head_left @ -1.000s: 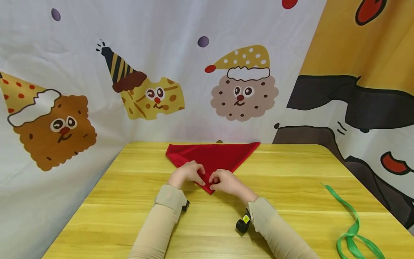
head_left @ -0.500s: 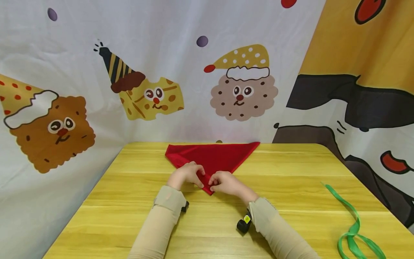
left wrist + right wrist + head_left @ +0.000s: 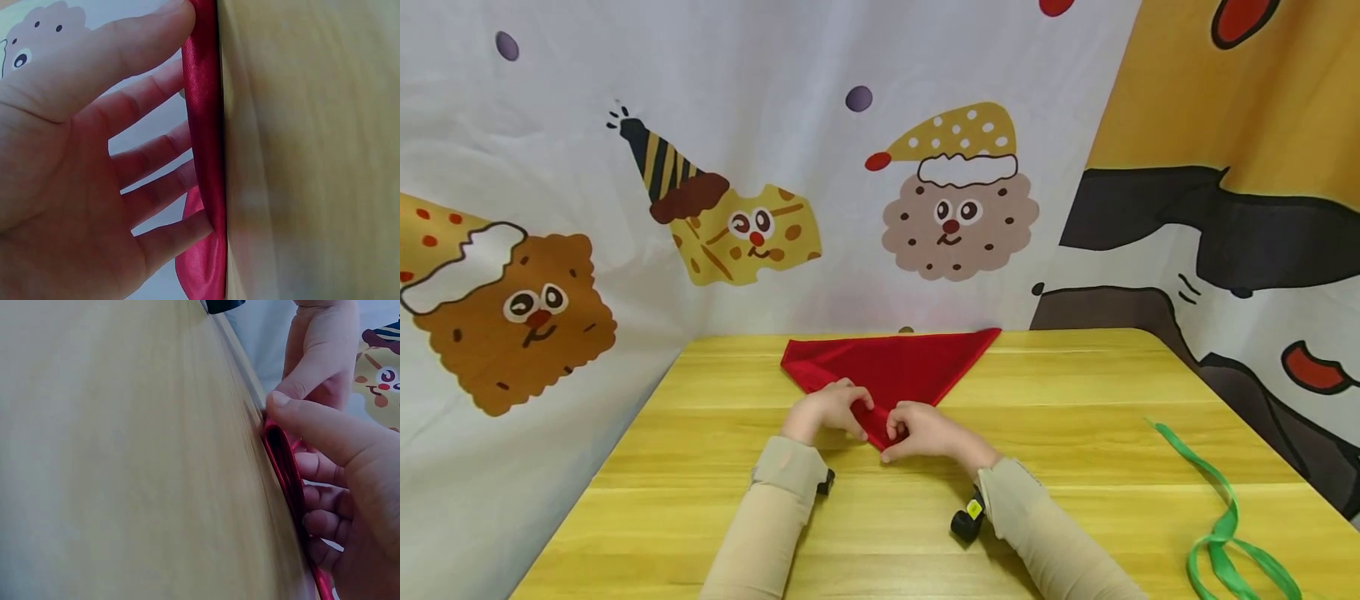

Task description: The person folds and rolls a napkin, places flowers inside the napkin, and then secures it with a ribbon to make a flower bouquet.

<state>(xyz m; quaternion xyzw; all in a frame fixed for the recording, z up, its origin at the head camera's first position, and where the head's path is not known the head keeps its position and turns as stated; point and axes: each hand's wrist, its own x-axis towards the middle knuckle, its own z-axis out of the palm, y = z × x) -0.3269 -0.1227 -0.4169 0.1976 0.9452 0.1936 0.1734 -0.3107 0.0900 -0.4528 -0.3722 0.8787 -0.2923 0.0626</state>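
A dark red, satiny cloth [image 3: 895,362] lies at the back of the table, folded into a triangle with its point toward the front. My left hand [image 3: 830,411] rests on the cloth's left edge; in the left wrist view its fingers [image 3: 150,156] reach out nearly straight, touching the red fabric [image 3: 206,125]. Close to the front point, my right hand [image 3: 928,432] holds the cloth, fingers curled against it and thumb stretched to the tip. From the right wrist, a narrow fold [image 3: 284,462] in the red cloth shows between that thumb [image 3: 312,419] and the fingers.
A long green ribbon [image 3: 1225,525] lies loosely looped at the front right of the wooden table [image 3: 700,517]. Behind the table hangs a white curtain [image 3: 805,75] printed with cartoon biscuits and cheese. Each wrist carries a small black camera.
My right thumb has spread away from the curled fingers, out to the cloth's front point. Both hands have shifted very slightly toward the front, and the head view has tilted a little.
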